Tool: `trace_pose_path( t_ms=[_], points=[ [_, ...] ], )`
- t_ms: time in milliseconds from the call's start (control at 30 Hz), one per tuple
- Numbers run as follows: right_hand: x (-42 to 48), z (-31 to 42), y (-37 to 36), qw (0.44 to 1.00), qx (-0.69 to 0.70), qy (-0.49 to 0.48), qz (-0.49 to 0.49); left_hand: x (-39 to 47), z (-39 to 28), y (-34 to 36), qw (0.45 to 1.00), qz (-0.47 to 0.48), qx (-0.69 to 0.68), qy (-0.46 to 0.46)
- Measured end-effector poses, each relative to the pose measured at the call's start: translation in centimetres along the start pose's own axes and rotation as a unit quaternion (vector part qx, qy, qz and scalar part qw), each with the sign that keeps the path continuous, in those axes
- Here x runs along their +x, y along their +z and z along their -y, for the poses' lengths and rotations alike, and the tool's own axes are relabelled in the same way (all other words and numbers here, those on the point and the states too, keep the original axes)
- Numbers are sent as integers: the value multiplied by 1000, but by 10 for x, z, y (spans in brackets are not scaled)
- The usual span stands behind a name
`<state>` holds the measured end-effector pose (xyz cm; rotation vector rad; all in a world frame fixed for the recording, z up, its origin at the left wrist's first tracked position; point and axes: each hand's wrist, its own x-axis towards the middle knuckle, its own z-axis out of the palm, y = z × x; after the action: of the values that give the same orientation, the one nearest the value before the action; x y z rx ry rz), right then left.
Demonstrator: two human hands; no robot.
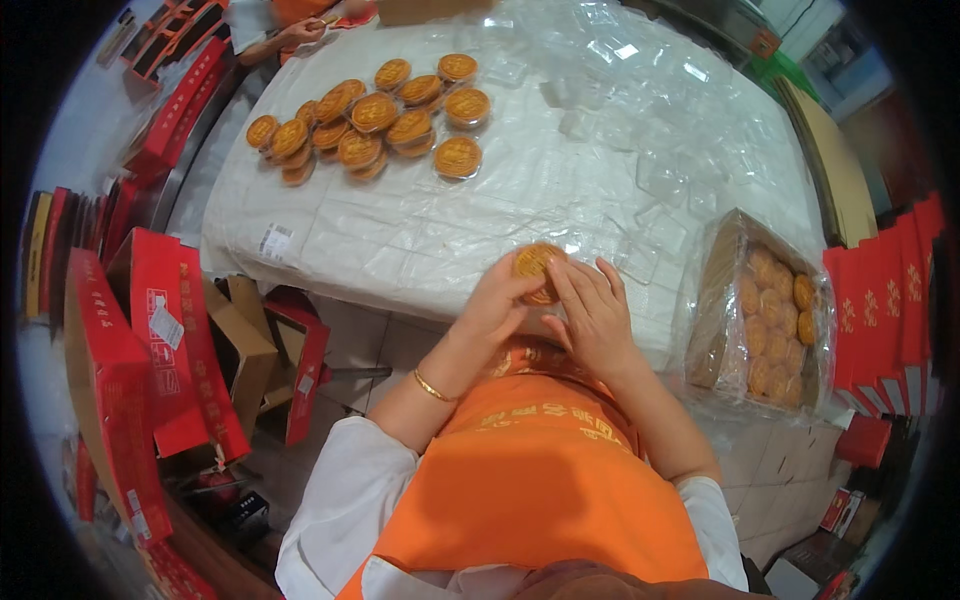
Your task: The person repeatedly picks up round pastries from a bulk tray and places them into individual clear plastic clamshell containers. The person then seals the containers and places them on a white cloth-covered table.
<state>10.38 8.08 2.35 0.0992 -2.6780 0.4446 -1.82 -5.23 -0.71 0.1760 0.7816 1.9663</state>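
A round golden-brown mooncake (535, 262) with a patterned top is between my hands at the table's near edge. My left hand (493, 298) grips it from the left, with the thumb across its side. From the right, the fingers of my right hand (596, 306) press on its upper face and edge. Clear plastic shows just behind the cake; whether it encloses the cake I cannot tell. Farther off to the left lies a group of mooncakes (374, 112) in clear plastic shells, some stacked. Many clear plastic trays (660, 165) are heaped across the table's right side.
A plastic-lined carton (716, 315) of mooncakes stands right of the white-covered table (360, 225). Red boxes (877, 307) line the far right. Open red cartons (169, 345) crowd the left. A co-worker's hand (304, 31) shows at the top left, beyond the table.
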Motion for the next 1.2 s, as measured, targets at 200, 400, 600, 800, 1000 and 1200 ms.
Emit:
trace_pose_path(
  t_ms=[200, 400, 600, 800, 1000, 1200],
  points=[
    [-8, 11, -1, 996, 62, 6, -67, 60, -62, -28, 976, -107, 81, 170],
    [-31, 14, -9, 992, 80, 61, -82, 145, -116, -118, 846, -315, 331, 273],
    [-61, 8, -14, 984, 78, 133, -94, 159, -116, -122, 613, -426, 612, 259],
    [-74, 7, -17, 975, 111, 165, -100, 146, -121, -110, 689, -440, 552, 165],
    [-78, 4, -16, 970, 127, 167, -126, 138, -126, -77, 578, -537, 608, 89],
    [-86, -2, -16, 968, 123, 174, -134, 117, -94, -69, 470, -351, 730, 351]
  ],
)
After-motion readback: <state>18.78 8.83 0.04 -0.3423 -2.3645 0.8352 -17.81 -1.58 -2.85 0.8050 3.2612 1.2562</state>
